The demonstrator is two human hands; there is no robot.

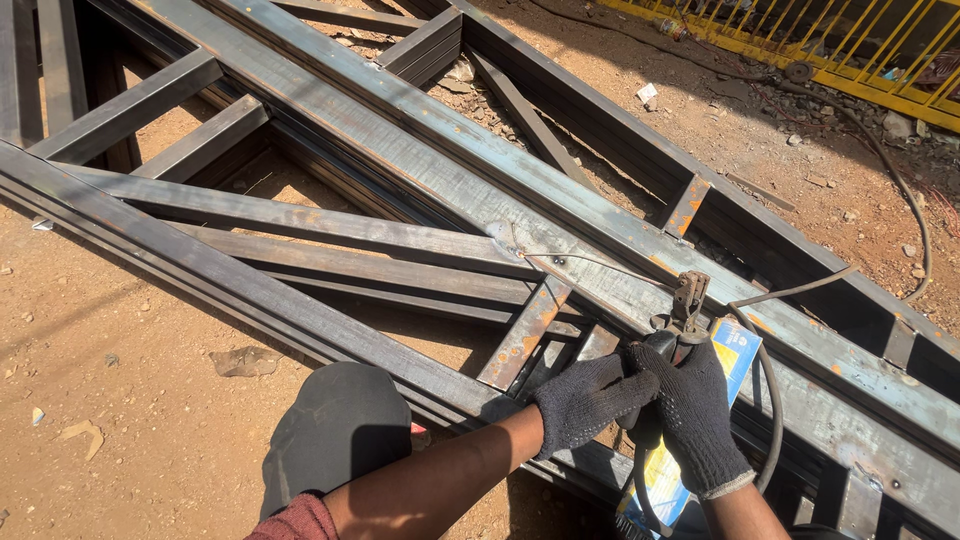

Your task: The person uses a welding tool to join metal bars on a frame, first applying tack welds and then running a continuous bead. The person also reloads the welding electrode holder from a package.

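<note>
Reddish dirt ground (150, 430) is covered by a welded steel frame (420, 180) of long rails. One electrode holder (680, 320) is gripped by both gloved hands, the left hand (585, 400) and right hand (695, 415) closed on it above the frame's lower right; its single rod (590, 262) points up-left toward a weld joint (505, 238).

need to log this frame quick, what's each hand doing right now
Left hand: closed, gloved, gripping the welding electrode holder near its handle.
Right hand: closed, gloved, gripping the same holder's handle; its rod reaches the steel frame.
</note>
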